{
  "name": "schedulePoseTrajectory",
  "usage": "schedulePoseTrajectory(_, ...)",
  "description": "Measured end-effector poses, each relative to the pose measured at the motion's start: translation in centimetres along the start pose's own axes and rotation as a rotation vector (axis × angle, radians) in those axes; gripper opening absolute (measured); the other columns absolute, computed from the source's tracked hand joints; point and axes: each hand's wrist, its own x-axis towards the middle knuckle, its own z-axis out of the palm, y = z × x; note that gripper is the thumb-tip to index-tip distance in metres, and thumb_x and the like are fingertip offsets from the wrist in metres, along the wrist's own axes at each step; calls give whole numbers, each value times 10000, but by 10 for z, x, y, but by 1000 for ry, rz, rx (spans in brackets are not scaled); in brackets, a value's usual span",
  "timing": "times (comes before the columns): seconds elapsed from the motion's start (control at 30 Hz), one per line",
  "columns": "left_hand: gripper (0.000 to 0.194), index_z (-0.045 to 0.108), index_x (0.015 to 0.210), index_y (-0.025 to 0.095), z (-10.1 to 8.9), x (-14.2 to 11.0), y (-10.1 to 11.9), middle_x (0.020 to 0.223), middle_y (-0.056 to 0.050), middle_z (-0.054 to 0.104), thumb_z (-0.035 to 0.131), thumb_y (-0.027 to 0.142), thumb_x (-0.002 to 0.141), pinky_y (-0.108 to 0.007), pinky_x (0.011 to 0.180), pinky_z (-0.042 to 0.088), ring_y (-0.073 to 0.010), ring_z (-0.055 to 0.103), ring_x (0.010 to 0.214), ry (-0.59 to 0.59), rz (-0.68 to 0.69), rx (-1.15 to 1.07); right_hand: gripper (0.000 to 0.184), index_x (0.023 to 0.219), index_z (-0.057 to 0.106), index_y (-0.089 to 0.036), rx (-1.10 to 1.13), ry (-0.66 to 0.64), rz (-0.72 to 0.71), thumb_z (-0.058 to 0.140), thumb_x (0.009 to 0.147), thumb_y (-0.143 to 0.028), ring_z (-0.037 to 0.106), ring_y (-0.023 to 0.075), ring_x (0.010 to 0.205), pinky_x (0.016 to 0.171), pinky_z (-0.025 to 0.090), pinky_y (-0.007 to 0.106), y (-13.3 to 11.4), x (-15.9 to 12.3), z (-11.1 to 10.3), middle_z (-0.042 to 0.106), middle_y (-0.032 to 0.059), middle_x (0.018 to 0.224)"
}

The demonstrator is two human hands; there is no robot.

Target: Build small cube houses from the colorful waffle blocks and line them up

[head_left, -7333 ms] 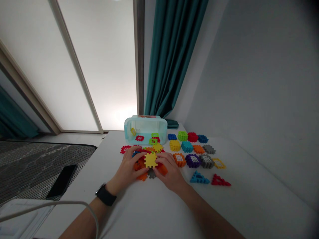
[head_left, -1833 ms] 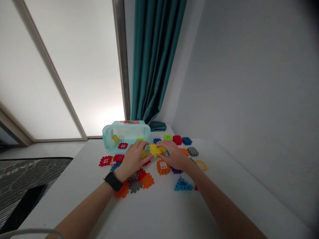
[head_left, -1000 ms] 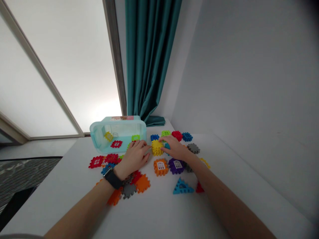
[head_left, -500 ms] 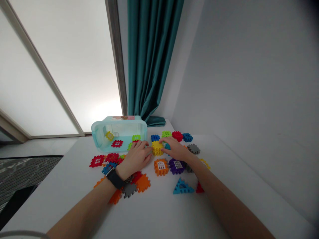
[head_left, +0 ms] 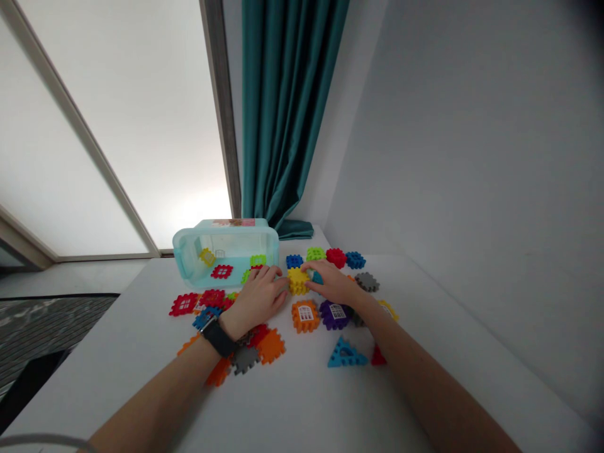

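A yellow toothed block (head_left: 298, 281) sits on the table between my two hands. My left hand (head_left: 262, 292), with a dark watch at its wrist, presses its fingertips to the block's left side. On the right side, my right hand (head_left: 334, 283) has its thumb and forefinger against the same block. Part of a teal block (head_left: 317, 277) shows beneath my right palm. Just in front stand an orange block (head_left: 304, 316) and a purple block (head_left: 335, 314), each with a white window piece. Behind the yellow block is a blue block (head_left: 294, 261).
A clear aqua tub (head_left: 189, 251) lies on its side at the back left, with several pieces inside. Loose flat pieces, including a red window panel (head_left: 183, 304) and a grey plate (head_left: 246, 359), lie around my left forearm. A blue triangular block (head_left: 346, 353) sits near my right forearm.
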Motion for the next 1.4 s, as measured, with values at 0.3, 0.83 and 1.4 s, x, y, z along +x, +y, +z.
schedulePoseTrajectory(0.3, 289, 656, 1205, 228, 1, -1, -1, 1182, -106, 601, 472, 282, 988, -472, 935, 429, -296, 538, 1103, 4, 8, -14, 280, 1135, 638, -224, -29, 4, -5, 655, 855, -227, 616, 277, 1164, 1053, 453, 486, 0, 0, 0, 688, 101, 1220)
schedulePoseTrajectory(0.83, 307, 644, 1240, 223, -4, -1, -4, 1214, -106, 606, 505, 292, 976, -467, 946, 428, -293, 548, 1109, -11, -6, -23, 292, 1127, 647, -214, -48, 56, -45, 642, 835, -205, 607, 286, 1199, 1072, 444, 492, -6, -3, -12, 685, 105, 1241)
schedulePoseTrajectory(1.4, 251, 666, 1171, 222, -36, -49, -34, 1126, -90, 636, 511, 286, 984, -429, 936, 450, -268, 590, 1035, -46, -41, -23, 237, 1160, 652, -213, -126, -39, -282, 570, 939, -186, 584, 284, 1175, 1052, 427, 495, -93, -3, 0, 689, 103, 1205)
